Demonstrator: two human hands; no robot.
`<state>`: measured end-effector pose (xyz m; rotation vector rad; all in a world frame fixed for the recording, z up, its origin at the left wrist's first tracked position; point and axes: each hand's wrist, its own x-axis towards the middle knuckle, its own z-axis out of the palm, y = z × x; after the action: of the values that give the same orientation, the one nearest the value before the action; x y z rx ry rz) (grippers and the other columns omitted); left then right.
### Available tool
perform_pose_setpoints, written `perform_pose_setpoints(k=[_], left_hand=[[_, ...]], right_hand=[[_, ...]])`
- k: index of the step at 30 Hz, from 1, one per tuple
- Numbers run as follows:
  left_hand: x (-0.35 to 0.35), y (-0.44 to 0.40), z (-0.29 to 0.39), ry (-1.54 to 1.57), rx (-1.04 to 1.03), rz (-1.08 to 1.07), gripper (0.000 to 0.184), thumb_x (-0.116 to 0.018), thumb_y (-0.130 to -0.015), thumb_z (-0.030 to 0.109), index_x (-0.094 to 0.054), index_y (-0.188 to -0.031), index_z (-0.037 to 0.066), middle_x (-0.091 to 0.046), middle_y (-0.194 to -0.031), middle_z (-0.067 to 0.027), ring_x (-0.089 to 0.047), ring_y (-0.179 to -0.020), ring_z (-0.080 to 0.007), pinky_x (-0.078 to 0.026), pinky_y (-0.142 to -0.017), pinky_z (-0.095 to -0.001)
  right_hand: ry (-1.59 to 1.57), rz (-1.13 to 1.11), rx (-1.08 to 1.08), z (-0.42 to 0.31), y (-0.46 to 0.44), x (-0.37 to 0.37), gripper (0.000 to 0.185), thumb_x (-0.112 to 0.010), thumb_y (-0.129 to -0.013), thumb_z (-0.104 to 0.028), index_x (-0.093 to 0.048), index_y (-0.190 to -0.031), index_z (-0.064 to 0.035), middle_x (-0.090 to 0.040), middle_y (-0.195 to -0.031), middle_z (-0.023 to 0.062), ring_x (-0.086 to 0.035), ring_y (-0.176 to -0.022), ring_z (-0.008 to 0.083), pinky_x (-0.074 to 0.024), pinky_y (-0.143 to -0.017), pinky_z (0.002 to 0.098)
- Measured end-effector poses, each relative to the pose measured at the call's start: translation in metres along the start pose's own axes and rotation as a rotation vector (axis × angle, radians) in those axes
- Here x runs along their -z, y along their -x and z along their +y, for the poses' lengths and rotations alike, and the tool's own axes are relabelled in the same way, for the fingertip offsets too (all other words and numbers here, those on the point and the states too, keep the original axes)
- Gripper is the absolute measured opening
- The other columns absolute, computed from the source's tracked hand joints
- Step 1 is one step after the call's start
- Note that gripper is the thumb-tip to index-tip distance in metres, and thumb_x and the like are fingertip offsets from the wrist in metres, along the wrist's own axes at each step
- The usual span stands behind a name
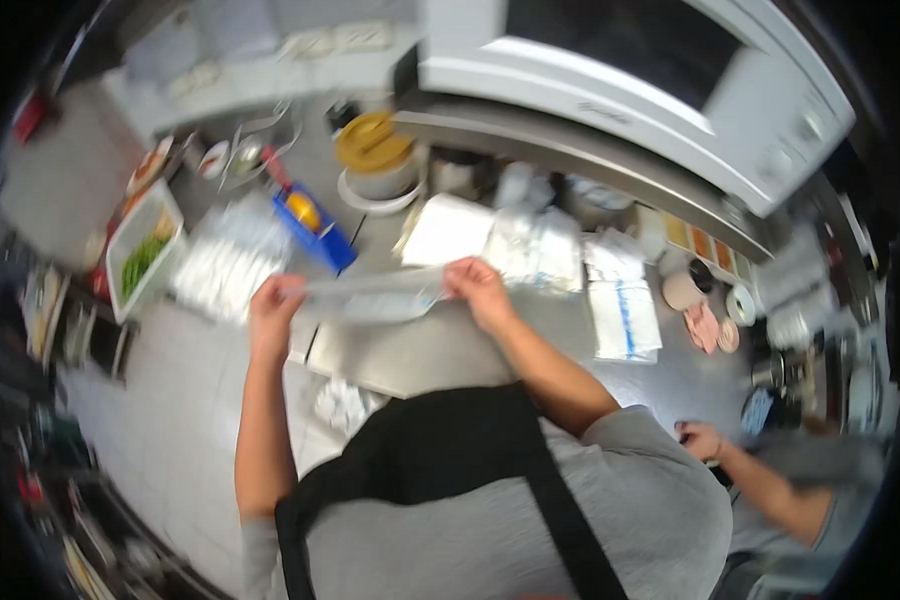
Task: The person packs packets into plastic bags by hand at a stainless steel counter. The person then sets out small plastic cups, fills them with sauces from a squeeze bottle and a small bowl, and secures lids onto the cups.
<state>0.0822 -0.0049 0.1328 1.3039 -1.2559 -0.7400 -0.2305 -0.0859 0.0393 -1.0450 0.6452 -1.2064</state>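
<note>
A clear plastic bag [375, 300] is stretched between my two hands above the steel counter [410, 348]. My left hand [277, 303] pinches its left end, and my right hand [478, 290] grips the other end with fingers closed. Motion blurs the bag, and I cannot make out anything inside it. Just beyond my left hand lies a pile of white plastic bags [232, 260]. A blue holder [315, 235] with a yellow round thing in it stands behind the stretched bag. Beyond my right hand are a white sheet stack [448, 230] and folded clear bags [537, 250].
A white bin of green vegetables [142, 262] is at the left. A yellow-lidded pot [375, 160] stands at the back, near a white microwave [620, 90] on a shelf. Blue-striped packs [625, 318] lie to the right. Another person's hand [703, 440] shows at lower right.
</note>
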Motion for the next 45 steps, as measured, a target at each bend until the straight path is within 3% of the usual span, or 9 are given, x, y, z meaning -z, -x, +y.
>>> perform_pose_setpoints(k=[6, 12, 17, 20, 26, 35, 37, 40, 45], left_hand=[[0.008, 0.008, 0.085, -0.125, -0.282, -0.154, 0.005, -0.060, -0.083, 0.002, -0.058, -0.087, 0.001, -0.057, -0.084, -0.0007, -0.051, -0.079, -0.0086, -0.040, -0.075, -0.0223], [0.014, 0.011, 0.101, -0.243, -0.261, -0.075, 0.009, -0.065, -0.083, 0.006, -0.056, -0.083, 0.003, -0.054, -0.078, 0.0009, -0.047, -0.076, -0.0076, -0.039, -0.071, -0.0225], [0.040, -0.009, 0.032, -0.087, -0.036, -0.123, 0.016, -0.065, -0.085, 0.005, -0.050, -0.082, 0.009, -0.050, -0.077, 0.0027, -0.050, -0.076, -0.0074, -0.044, -0.076, -0.0240], [0.050, 0.008, 0.021, 0.021, 0.035, -0.189, 0.012, -0.064, -0.083, 0.000, -0.053, -0.082, 0.005, -0.062, -0.088, -0.0028, -0.060, -0.098, -0.0161, -0.045, -0.085, -0.0286], [0.053, 0.073, -0.050, -0.189, -0.050, -0.365, 0.019, -0.061, -0.073, -0.012, -0.060, -0.081, 0.005, -0.068, -0.107, -0.0053, -0.049, -0.122, -0.0250, -0.035, -0.106, -0.0381], [0.020, 0.124, -0.104, -0.368, -0.119, -0.194, 0.016, -0.069, -0.077, 0.008, -0.065, -0.092, 0.008, -0.066, -0.115, -0.0032, -0.044, -0.128, -0.0276, -0.035, -0.106, -0.0402], [0.008, 0.125, -0.109, -0.381, -0.081, 0.009, 0.013, -0.068, -0.081, 0.015, -0.066, -0.090, 0.006, -0.068, -0.100, -0.0053, -0.055, -0.109, -0.0249, -0.042, -0.093, -0.0368], [-0.007, 0.114, -0.115, -0.413, -0.041, 0.280, 0.017, -0.067, -0.083, 0.021, -0.066, -0.086, 0.004, -0.065, -0.074, -0.0089, -0.060, -0.075, -0.0228, -0.047, -0.072, -0.0356], [-0.027, 0.100, -0.123, -0.379, 0.135, 0.480, 0.016, -0.062, -0.086, 0.020, -0.059, -0.083, 0.005, -0.062, -0.066, -0.0094, -0.058, -0.059, -0.0257, -0.046, -0.066, -0.0376]], right_hand=[[0.038, -0.245, 0.046, -0.025, 0.025, -0.013, 0.011, -0.064, -0.087, -0.006, -0.063, -0.098, -0.0040, -0.065, -0.092, 0.0020, -0.060, -0.082, 0.0083, -0.0491, -0.073, 0.0244], [0.162, -0.169, 0.086, -0.052, 0.040, -0.020, 0.009, -0.063, -0.088, -0.007, -0.060, -0.097, -0.0044, -0.064, -0.092, -0.0004, -0.058, -0.084, 0.0072, -0.0479, -0.076, 0.0237], [0.184, -0.108, 0.095, -0.039, 0.015, -0.010, 0.009, -0.061, -0.089, -0.006, -0.061, -0.098, -0.0050, -0.066, -0.097, 0.0027, -0.060, -0.092, 0.0100, -0.0471, -0.083, 0.0248], [0.405, -0.185, 0.165, -0.062, 0.021, -0.020, 0.006, -0.061, -0.088, -0.004, -0.060, -0.094, -0.0032, -0.067, -0.099, 0.0060, -0.062, -0.096, 0.0147, -0.0480, -0.087, 0.0291], [0.933, -0.462, 0.330, -0.023, 0.049, 0.004, 0.009, -0.063, -0.082, 0.000, -0.062, -0.089, -0.0045, -0.068, -0.105, 0.0078, -0.062, -0.108, 0.0251, -0.0472, -0.093, 0.0368], [1.175, -0.548, 0.449, 0.006, 0.060, 0.014, 0.017, -0.065, -0.079, -0.006, -0.064, -0.096, -0.0082, -0.068, -0.096, 0.0057, -0.058, -0.104, 0.0263, -0.0426, -0.089, 0.0409], [1.165, -0.446, 0.432, 0.013, 0.054, 0.010, 0.014, -0.064, -0.082, -0.011, -0.064, -0.096, -0.0071, -0.067, -0.089, 0.0068, -0.062, -0.090, 0.0271, -0.0457, -0.079, 0.0395], [0.977, -0.159, 0.050, 0.031, 0.044, 0.002, 0.015, -0.060, -0.089, -0.019, -0.061, -0.091, -0.0048, -0.064, -0.075, 0.0086, -0.061, -0.070, 0.0282, -0.0472, -0.067, 0.0378], [1.155, 0.005, 0.094, 0.041, 0.023, -0.005, 0.025, -0.054, -0.093, -0.031, -0.057, -0.085, -0.0069, -0.061, -0.065, 0.0105, -0.060, -0.061, 0.0320, -0.0456, -0.058, 0.0412]])
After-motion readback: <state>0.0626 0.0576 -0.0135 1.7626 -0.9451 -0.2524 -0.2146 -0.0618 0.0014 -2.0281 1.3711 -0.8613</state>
